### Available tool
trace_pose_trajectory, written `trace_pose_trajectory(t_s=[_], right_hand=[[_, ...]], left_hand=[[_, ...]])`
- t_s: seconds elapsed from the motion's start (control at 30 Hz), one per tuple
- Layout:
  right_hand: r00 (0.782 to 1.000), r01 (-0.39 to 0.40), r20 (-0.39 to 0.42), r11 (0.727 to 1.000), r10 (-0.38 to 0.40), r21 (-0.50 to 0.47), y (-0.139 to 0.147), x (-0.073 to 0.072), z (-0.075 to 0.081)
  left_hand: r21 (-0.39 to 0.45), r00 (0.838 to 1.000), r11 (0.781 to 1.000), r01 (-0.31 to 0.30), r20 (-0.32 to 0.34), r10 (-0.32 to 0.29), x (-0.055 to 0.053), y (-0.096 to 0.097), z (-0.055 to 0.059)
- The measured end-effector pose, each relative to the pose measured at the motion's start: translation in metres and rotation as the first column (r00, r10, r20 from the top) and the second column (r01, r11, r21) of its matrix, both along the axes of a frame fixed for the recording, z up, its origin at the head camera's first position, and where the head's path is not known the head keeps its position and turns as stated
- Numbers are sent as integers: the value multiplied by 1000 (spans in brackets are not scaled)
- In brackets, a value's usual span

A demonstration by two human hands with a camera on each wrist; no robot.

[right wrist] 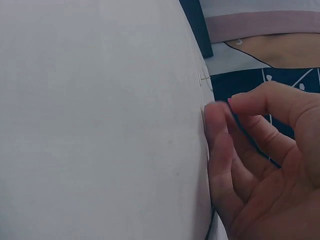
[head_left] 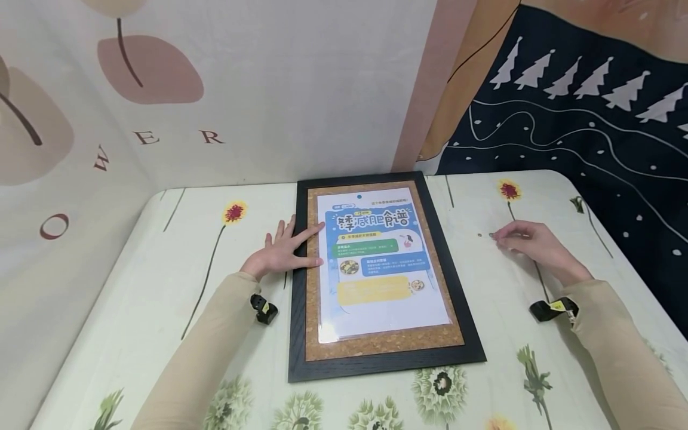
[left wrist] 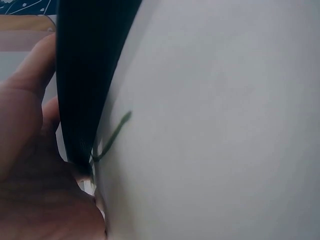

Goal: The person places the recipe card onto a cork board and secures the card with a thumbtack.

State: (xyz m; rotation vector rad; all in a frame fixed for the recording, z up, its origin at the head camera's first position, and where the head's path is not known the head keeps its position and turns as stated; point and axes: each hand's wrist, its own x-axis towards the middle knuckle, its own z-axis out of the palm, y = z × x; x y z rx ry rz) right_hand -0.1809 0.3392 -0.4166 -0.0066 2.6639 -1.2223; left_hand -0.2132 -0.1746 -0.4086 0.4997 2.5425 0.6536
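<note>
My left hand [head_left: 279,249] is spread at the left side of a black-framed cork board [head_left: 387,353], with thumb and index finger resting on a printed sheet [head_left: 384,316] with a blue poster design. In the left wrist view the board's dark frame edge [left wrist: 87,75] stands beside the palm. A blue round pin [head_left: 359,196] sits at the sheet's top middle. My right hand [head_left: 529,243] reaches to the table right of the board, thumb and index finger bent close to a small pin [right wrist: 204,78]. Nothing is visible between those fingertips.
A flower-printed cloth [head_left: 236,340] covers the table. Another tiny brownish spot [head_left: 479,235] lies left of the right fingertips. Behind stands a pale printed curtain [head_left: 301,89]; a dark curtain with white trees [head_left: 580,125] hangs at the right. Black wrist cameras [head_left: 556,309] are worn on both arms.
</note>
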Motion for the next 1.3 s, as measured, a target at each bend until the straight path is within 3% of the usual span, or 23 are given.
trace_pose_trajectory(t_s=[0.23,0.6,1.0,1.3], right_hand=[[999,-5,-41,991,-1,-132,3,-2,-2],[999,51,6,998,-51,-38,-5,-3,3],[998,50,35,991,-46,-121,-20,-6,9],[999,37,-1,980,-38,-196,-32,-11,8]], left_hand=[[-1,1000,1000,1,3,-1,-1,-1,-1],[-9,1000,1000,-2,5,2,-3,-3,-1],[-12,1000,1000,-6,12,6,-1,-2,-1],[-13,1000,1000,-3,16,3,-1,-2,-2]])
